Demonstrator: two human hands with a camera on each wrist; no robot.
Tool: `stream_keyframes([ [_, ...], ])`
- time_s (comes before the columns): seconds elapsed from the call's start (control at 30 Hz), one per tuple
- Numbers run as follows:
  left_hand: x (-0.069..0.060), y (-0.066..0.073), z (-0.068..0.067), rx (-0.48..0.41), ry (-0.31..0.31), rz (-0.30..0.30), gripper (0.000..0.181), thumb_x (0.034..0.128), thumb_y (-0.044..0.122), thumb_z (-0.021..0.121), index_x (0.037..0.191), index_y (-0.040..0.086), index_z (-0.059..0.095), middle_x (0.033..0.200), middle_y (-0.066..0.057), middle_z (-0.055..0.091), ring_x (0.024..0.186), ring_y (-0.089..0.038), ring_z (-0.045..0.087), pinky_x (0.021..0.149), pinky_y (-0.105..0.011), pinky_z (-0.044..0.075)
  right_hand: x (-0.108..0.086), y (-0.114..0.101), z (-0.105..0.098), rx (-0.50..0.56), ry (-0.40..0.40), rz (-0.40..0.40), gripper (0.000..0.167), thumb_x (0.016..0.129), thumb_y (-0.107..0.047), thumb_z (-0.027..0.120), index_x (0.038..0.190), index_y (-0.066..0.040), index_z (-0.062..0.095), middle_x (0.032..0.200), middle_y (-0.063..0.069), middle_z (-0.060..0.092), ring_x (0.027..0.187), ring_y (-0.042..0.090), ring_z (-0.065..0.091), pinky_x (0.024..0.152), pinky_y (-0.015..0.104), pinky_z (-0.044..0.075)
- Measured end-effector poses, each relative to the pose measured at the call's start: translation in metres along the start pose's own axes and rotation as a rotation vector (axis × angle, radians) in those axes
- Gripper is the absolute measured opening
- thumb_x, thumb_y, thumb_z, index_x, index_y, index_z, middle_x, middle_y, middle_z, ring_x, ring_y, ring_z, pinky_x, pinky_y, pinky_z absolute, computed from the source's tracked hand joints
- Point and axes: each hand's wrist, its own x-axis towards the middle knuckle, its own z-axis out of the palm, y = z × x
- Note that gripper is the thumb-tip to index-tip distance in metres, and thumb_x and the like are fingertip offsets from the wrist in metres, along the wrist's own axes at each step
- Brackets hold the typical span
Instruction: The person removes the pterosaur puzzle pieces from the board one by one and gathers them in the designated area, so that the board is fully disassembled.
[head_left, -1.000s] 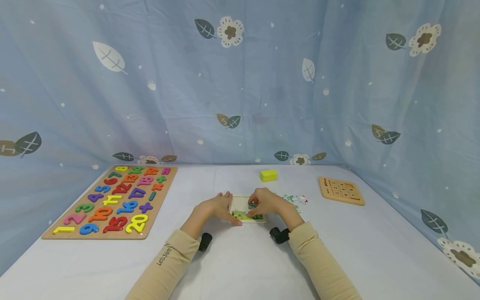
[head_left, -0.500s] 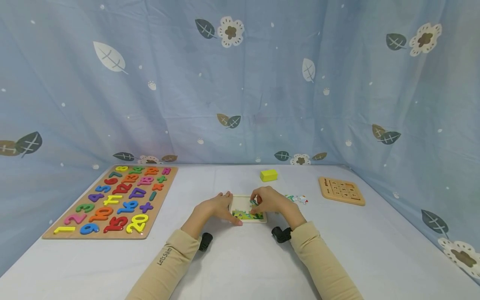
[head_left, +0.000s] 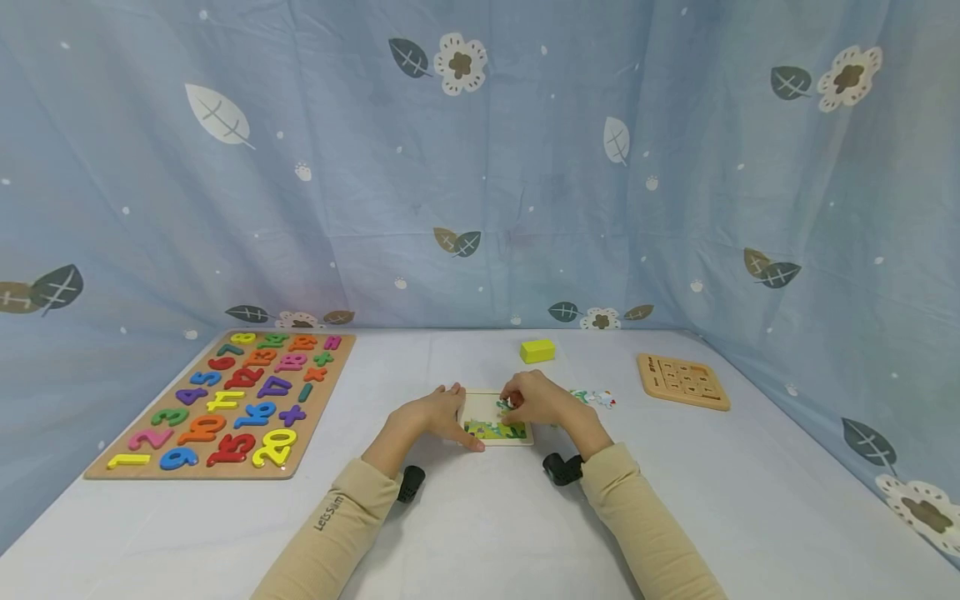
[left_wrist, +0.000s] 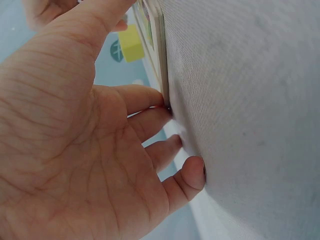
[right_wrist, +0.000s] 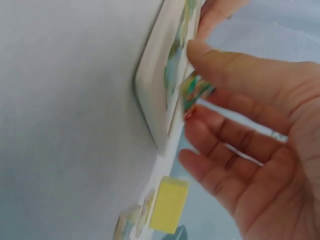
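A shallow wooden puzzle frame (head_left: 480, 401) lies flat at the table's middle, with green and yellow puzzle pieces (head_left: 487, 430) along its near side. My left hand (head_left: 433, 414) rests at its left edge, fingers spread; in the left wrist view the fingertips touch the frame's side and the cloth. My right hand (head_left: 542, 400) is over the frame's right part. The right wrist view shows a small green and red puzzle piece (right_wrist: 192, 95) held between its thumb and fingers, tilted above the frame. Part of the frame is hidden behind the right hand.
Loose puzzle pieces (head_left: 596, 398) lie right of the right hand. A yellow block (head_left: 537, 351) stands beyond the frame. On the left is a large board of coloured numbers (head_left: 288, 454), at the right a small wooden number board (head_left: 682, 382). A curtain (head_left: 345, 183) hangs behind.
My right hand has shifted slightly right and away, and the piece in its fingers has turned. The left hand has stayed in place at the frame.
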Motion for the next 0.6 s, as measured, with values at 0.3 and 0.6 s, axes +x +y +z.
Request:
stream_keyframes([
  [0.3, 0.001, -0.001, 0.0, 0.003, 0.005, -0.007, 0.109, 0.0765, 0.052, 0.076, 0.151, -0.003, 0.02, 0.16, -0.017, 0.019, 0.148, -0.036, 0.015, 0.117, -0.052, 0.023, -0.008, 0.003, -0.015, -0.011, 0.033, -0.114, 0.031, 0.075, -0.013, 0.082, 0.103, -0.002, 0.074, 0.081, 0.002, 0.059, 0.071, 0.011, 0.048, 0.062, 0.021, 0.043],
  [0.6, 0.0, 0.0, 0.0, -0.007, 0.006, -0.005, 0.107, 0.0766, 0.051, 0.076, 0.151, -0.003, 0.021, 0.16, -0.016, 0.018, 0.149, -0.036, 0.014, 0.118, -0.053, 0.021, -0.017, 0.017, -0.029, 0.004, 0.042, -0.095, 0.031, 0.073, -0.007, 0.082, 0.103, -0.003, 0.075, 0.081, 0.004, 0.056, 0.069, 0.013, 0.046, 0.06, 0.023, 0.042],
])
